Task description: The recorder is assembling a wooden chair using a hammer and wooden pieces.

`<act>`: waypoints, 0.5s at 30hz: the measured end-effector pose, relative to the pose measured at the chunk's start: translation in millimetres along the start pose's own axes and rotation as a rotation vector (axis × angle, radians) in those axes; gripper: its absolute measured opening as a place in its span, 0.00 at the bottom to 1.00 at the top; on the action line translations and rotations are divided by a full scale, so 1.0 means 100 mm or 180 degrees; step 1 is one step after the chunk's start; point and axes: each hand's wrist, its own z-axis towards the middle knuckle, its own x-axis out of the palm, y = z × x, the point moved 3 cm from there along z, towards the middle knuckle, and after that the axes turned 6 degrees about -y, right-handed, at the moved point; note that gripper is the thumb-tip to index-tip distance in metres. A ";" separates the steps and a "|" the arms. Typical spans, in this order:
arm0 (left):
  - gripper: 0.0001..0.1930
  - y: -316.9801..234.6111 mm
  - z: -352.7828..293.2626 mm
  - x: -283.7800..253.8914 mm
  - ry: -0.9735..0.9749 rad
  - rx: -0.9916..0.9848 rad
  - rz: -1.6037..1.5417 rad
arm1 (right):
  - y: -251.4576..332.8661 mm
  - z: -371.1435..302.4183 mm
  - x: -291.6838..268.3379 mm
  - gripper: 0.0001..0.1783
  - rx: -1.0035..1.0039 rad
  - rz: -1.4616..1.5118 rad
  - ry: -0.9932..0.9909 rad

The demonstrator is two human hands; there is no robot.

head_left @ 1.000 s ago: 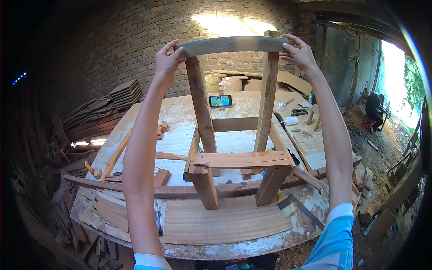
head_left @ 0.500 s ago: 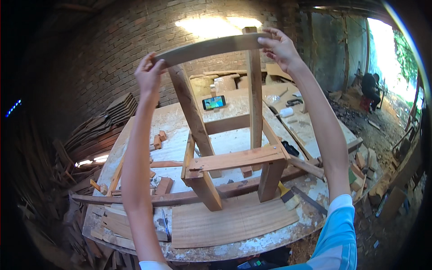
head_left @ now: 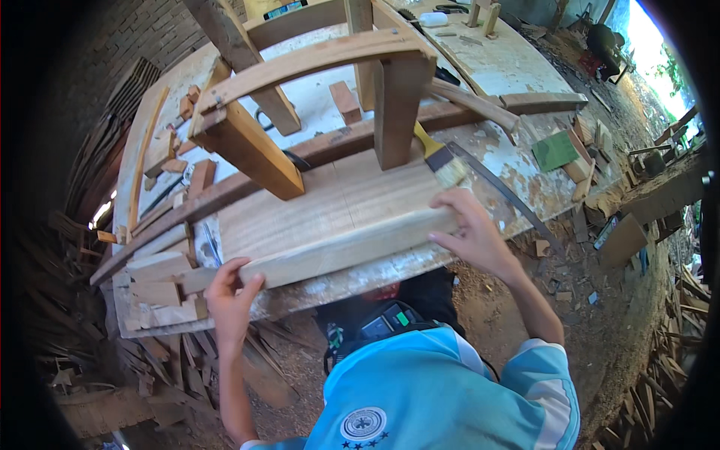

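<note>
A narrow wooden slat (head_left: pixel 345 249) spans my two hands along the near edge of the workbench. My left hand (head_left: pixel 229 296) is closed on its left end, with thumb and fingers apart across the wood. The other end sits in the grip of my right hand (head_left: pixel 477 236). Beneath and behind the slat lies a wide flat board (head_left: pixel 315 191). Just beyond stands a wooden chair-like frame (head_left: pixel 307 64) with thick legs and joined rails. Close to my right hand is a paintbrush (head_left: pixel 437 155) with a yellow handle and pale bristles.
A long dark beam (head_left: pixel 337 142) crosses the workbench (head_left: pixel 517 176). Wood blocks (head_left: pixel 201 178) and a blue pen (head_left: pixel 212 244) lie at left, a thin dark strip (head_left: pixel 506 187) at right. Beyond are a phone (head_left: pixel 285 9) and a white bottle (head_left: pixel 433 19). Another person (head_left: pixel 602 51) sits far right.
Both hands have brought the slat down from above the frame's tall posts to the bench's near edge. The view has tilted downward, and my shirt now shows.
</note>
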 end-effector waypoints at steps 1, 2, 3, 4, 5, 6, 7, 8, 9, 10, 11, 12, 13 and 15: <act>0.15 0.23 -0.03 0.04 0.0011 0.0068 0.0449 | -0.20 -0.11 0.09 0.23 -0.0098 0.0038 -0.0045; 0.15 0.38 0.02 0.19 0.0056 0.0064 0.0419 | -0.30 -0.16 0.06 0.23 -0.0053 -0.0075 -0.0054; 0.14 0.41 0.04 0.24 0.0016 0.0080 0.0462 | -0.33 -0.14 0.11 0.23 0.0012 0.0029 -0.0033; 0.14 0.48 0.04 0.27 0.0007 0.0064 0.0444 | -0.34 -0.13 0.15 0.24 0.0084 0.0131 0.0006; 0.15 0.50 0.06 0.28 -0.0186 0.0326 0.0617 | -0.33 -0.07 0.15 0.24 0.0067 0.0118 0.0024; 0.16 0.52 0.02 0.24 -0.0409 0.0562 0.0823 | -0.28 -0.04 0.20 0.23 -0.0174 -0.0039 0.0036; 0.16 0.55 -0.03 0.22 -0.0475 0.0527 0.0841 | -0.23 -0.03 0.25 0.23 -0.0430 -0.0184 0.0053; 0.19 0.50 -0.11 0.23 -0.0642 0.1187 0.1454 | -0.19 -0.05 0.25 0.24 -0.0555 -0.0466 -0.0046; 0.21 0.48 -0.20 0.22 -0.0887 0.1794 0.2122 | -0.23 -0.06 0.20 0.24 -0.0656 -0.1106 -0.0256; 0.23 0.48 -0.21 0.25 -0.0771 0.1804 0.2051 | -0.28 -0.06 0.11 0.24 -0.0813 -0.1676 -0.0495; 0.24 0.51 -0.22 0.26 -0.0667 0.1762 0.2026 | -0.21 -0.08 -0.04 0.22 -0.0137 -0.1212 -0.0698; 0.24 0.50 -0.22 0.30 -0.0721 0.1865 0.1983 | -0.31 -0.12 -0.20 0.20 -0.0282 -0.1057 -0.0797; 0.25 0.49 -0.18 0.37 -0.0716 0.1888 0.1981 | -0.56 -0.17 -0.40 0.17 -0.0005 -0.0750 -0.0913; 0.25 0.45 -0.13 0.37 -0.0610 0.1662 0.2066 | -0.64 -0.29 -0.54 0.13 0.0419 -0.1081 -0.0887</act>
